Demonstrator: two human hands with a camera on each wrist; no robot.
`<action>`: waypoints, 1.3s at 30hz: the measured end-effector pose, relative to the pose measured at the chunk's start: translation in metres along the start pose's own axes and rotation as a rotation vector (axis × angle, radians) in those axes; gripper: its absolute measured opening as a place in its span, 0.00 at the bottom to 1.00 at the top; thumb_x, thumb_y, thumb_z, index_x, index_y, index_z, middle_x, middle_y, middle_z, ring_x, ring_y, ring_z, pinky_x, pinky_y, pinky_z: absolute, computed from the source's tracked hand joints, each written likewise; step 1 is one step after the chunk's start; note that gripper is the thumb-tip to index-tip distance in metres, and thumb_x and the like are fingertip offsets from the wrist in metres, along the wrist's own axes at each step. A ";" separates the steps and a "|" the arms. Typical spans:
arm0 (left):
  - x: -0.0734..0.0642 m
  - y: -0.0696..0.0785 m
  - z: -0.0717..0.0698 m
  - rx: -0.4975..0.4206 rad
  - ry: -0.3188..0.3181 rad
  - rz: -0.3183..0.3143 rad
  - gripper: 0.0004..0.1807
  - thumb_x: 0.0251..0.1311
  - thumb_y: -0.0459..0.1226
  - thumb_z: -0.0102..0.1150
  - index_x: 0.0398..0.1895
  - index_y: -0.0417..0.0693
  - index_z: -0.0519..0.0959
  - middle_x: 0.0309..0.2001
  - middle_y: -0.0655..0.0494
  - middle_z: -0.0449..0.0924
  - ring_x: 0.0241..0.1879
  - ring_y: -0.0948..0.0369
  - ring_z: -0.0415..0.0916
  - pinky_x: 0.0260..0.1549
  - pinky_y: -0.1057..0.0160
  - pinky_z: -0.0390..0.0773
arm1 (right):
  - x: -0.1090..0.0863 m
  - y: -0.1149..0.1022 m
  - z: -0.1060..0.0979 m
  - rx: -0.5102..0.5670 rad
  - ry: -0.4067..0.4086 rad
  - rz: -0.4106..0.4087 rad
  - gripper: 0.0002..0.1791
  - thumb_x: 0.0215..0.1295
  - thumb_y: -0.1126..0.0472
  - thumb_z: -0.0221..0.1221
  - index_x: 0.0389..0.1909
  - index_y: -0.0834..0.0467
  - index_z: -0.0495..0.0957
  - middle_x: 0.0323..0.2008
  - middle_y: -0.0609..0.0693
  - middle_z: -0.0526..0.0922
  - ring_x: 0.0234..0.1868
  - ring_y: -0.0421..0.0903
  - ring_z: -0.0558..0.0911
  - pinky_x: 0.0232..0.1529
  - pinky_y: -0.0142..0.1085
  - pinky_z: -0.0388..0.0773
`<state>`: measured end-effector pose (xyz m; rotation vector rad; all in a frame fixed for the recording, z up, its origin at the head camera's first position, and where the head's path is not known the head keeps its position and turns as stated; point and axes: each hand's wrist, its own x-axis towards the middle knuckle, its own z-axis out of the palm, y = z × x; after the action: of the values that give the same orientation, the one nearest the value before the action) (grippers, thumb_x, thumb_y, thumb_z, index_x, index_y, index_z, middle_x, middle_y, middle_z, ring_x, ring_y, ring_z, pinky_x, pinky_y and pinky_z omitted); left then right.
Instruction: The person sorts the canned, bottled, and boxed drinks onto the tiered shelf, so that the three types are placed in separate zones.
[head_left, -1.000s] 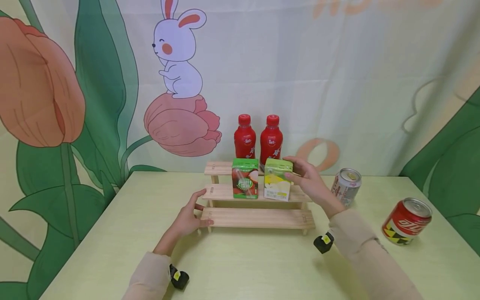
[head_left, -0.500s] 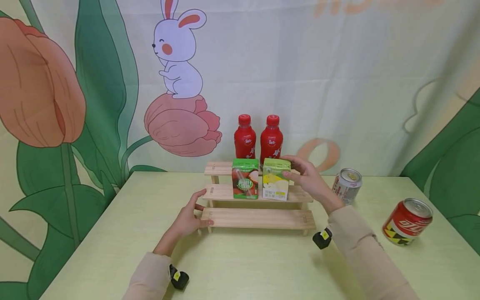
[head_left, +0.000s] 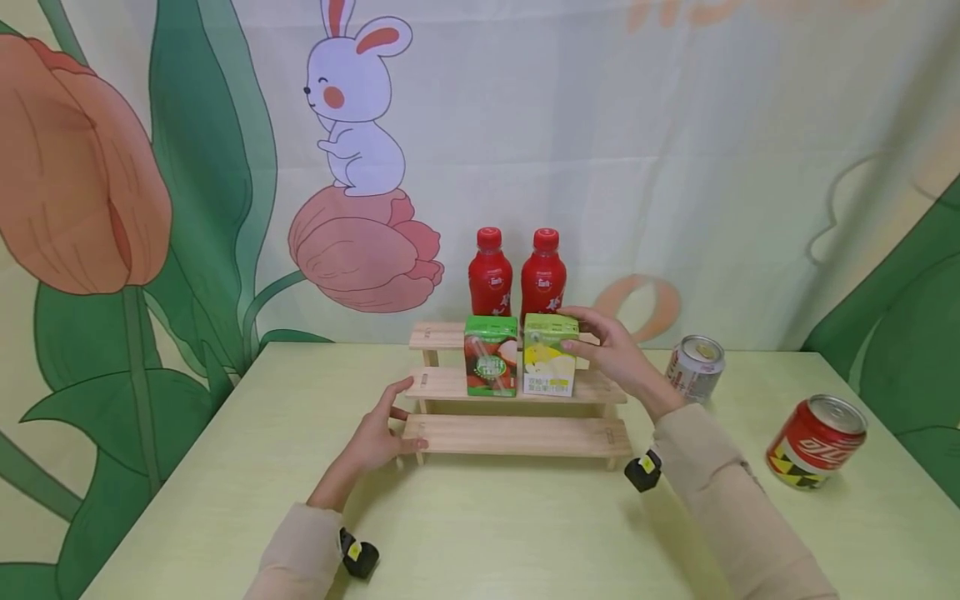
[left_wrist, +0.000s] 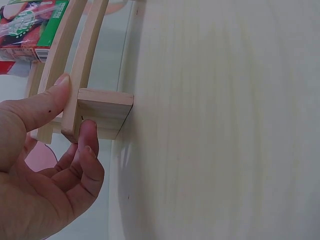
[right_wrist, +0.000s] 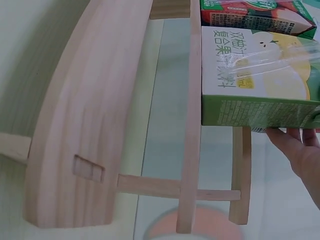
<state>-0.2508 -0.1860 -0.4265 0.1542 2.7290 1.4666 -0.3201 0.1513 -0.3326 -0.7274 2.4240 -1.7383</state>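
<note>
My left hand (head_left: 377,437) pinches the left end of the lowest step of a three-step wooden display rack (head_left: 517,435). In the left wrist view the thumb lies on the plank's edge, with curled fingers beneath. My right hand (head_left: 618,358) holds a green and yellow juice box (head_left: 550,367) at its upper right, thumb at the front and fingers behind. That box stands upright on the middle step. Just left of it is a green and red juice box (head_left: 491,367). Two red bottles, a left bottle (head_left: 490,275) and a right bottle (head_left: 543,275), stand on the top step behind.
A silver can (head_left: 695,371) stands on the table (head_left: 510,533) to the right of the rack, partly behind the right forearm. Farther right and nearer is a red can (head_left: 815,442). A printed curtain (head_left: 510,167) hangs behind the table.
My right hand has shifted the green and yellow juice box slightly left, toward the red one, and its front now faces more squarely forward. My left hand has stayed on the rack.
</note>
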 end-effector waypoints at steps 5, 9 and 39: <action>0.001 0.001 0.000 -0.008 0.001 -0.001 0.50 0.42 0.29 0.70 0.68 0.58 0.53 0.46 0.39 0.72 0.24 0.57 0.70 0.25 0.63 0.69 | -0.004 -0.001 -0.003 -0.058 0.037 0.017 0.31 0.61 0.63 0.58 0.65 0.57 0.60 0.58 0.57 0.67 0.56 0.55 0.67 0.51 0.48 0.67; 0.001 0.000 0.000 -0.013 -0.003 0.006 0.50 0.42 0.29 0.70 0.68 0.57 0.52 0.46 0.39 0.72 0.24 0.57 0.70 0.24 0.63 0.70 | -0.010 -0.002 -0.004 -0.059 0.052 0.011 0.33 0.59 0.62 0.60 0.65 0.57 0.59 0.59 0.58 0.65 0.56 0.56 0.68 0.50 0.48 0.68; 0.001 0.000 0.001 0.003 0.004 0.008 0.49 0.42 0.30 0.70 0.68 0.57 0.53 0.45 0.40 0.72 0.28 0.56 0.70 0.26 0.62 0.70 | -0.076 0.003 -0.042 -0.194 0.258 -0.025 0.30 0.60 0.66 0.59 0.62 0.66 0.60 0.55 0.63 0.69 0.55 0.56 0.69 0.43 0.21 0.68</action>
<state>-0.2513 -0.1853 -0.4267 0.1629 2.7372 1.4659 -0.2678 0.2200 -0.3367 -0.5839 2.7966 -1.7187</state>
